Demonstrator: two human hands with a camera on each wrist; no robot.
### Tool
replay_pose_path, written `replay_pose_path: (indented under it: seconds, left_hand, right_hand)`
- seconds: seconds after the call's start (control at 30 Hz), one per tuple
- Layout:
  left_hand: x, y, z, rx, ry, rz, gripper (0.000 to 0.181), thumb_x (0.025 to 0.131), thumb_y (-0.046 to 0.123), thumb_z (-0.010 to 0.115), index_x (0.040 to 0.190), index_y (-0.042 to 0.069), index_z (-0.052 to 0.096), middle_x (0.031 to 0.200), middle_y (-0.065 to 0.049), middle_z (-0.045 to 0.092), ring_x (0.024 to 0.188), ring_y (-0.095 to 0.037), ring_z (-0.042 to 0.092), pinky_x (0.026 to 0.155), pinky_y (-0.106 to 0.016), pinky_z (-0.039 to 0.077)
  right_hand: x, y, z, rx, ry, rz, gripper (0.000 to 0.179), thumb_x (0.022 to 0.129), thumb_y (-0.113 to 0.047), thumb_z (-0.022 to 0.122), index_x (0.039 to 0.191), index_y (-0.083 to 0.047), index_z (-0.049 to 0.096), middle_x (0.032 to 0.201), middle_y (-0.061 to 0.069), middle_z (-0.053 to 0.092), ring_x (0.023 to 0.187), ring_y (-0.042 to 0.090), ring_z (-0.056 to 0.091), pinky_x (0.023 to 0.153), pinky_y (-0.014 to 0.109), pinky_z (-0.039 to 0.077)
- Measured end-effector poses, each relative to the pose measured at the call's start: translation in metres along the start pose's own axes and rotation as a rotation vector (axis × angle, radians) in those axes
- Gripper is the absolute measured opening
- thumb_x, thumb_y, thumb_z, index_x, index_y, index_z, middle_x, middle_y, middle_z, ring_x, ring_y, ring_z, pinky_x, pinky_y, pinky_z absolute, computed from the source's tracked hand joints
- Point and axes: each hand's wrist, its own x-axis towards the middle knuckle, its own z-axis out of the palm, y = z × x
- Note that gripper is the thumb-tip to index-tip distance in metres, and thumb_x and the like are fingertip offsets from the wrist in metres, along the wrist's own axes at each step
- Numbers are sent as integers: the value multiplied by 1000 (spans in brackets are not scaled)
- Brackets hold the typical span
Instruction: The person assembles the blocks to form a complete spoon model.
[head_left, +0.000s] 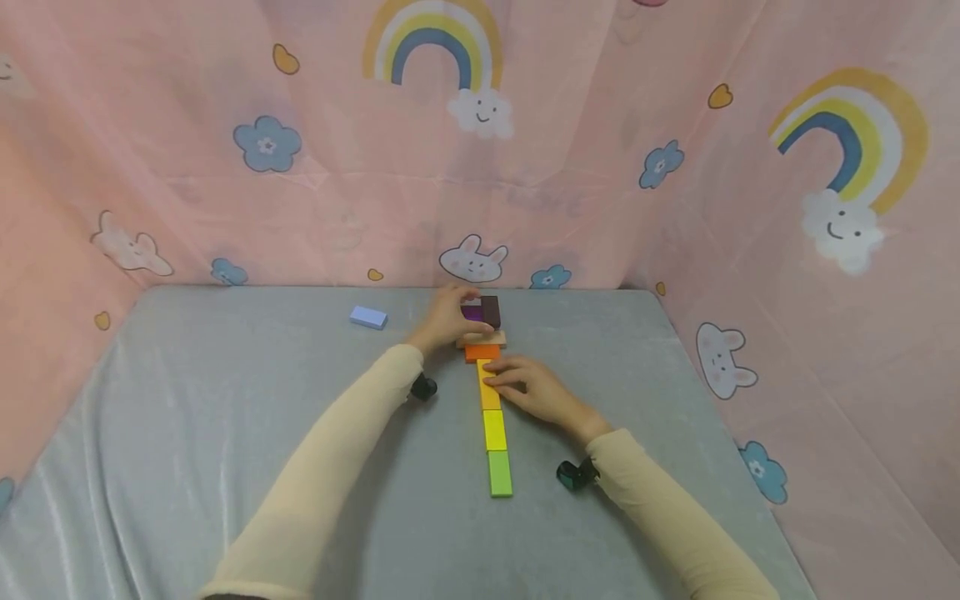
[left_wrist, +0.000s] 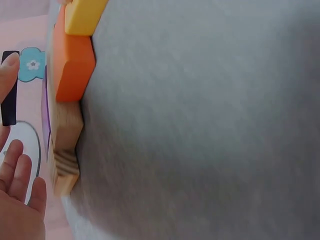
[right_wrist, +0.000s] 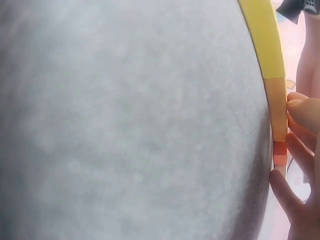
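Observation:
My left hand (head_left: 447, 318) pinches a dark brown block (head_left: 491, 312) by its ends between thumb and finger; the block shows nearly black (left_wrist: 9, 95) in the left wrist view. Close by it lies a purple block (head_left: 472, 313), partly covered by the fingers. My right hand (head_left: 536, 390) touches a golden-yellow block (head_left: 489, 398) with thumb and fingertips, its fingers loosely bent. That block lies in a row with a yellow block (head_left: 494, 431) and a green block (head_left: 500, 474) nearer me. Beyond it come an orange block (head_left: 482, 352) and a plain wooden block (head_left: 480, 339), both crosswise.
A pale blue block (head_left: 368, 317) lies apart on the left of the grey cloth-covered table (head_left: 240, 400). A pink patterned curtain (head_left: 330, 200) stands behind the table's far edge and along both sides. Each wrist carries a small dark camera.

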Motion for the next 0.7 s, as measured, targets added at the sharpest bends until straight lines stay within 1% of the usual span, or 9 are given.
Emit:
replay_pose_path:
  seconds: [0.13,0.27,0.43,0.6,0.7]
  left_hand:
    - [4,4,6,7,1,-3,69,77,41,83,134,12,57,138,-10,53,127,-28,48,113,-43,42]
    - [7,4,11,12,13,4,69,78,41,83,134,11,58,139,-10,52,128,-28,46,114,-42,40]
    - [8,4,15,17,27,14,68,77,41,84,133,11,59,137,-10,53,127,-29,47,114,-43,40]
    - [9,7,19,24,33,-5,66,78,41,83,133,14,59,138,-10,53,127,-29,46,113,-45,39]
    - [10,9,21,41,43,-20,65,78,42,83,133,16,60,138,-9,52,128,-29,44,115,-46,37]
  right_hand:
    - [0,0,0,-5,-5,9,24,95,-19,66,118,-17,74,133,-1,65,129,22,57,112,46,44]
    - [1,2,0,-11,2,-18,24,95,-17,66,118,-16,74,133,0,65,128,22,58,111,46,45]
    - [1,3,1,-3,10,-31,24,94,-16,67,117,-16,74,132,1,65,127,22,58,110,45,46]
    - [1,3,1,-1,11,-39,24,94,-16,67,117,-16,74,132,1,66,127,23,58,110,46,46]
    - [1,3,1,-6,11,-45,24,94,-16,67,117,-16,74,132,1,66,127,23,58,110,46,45]
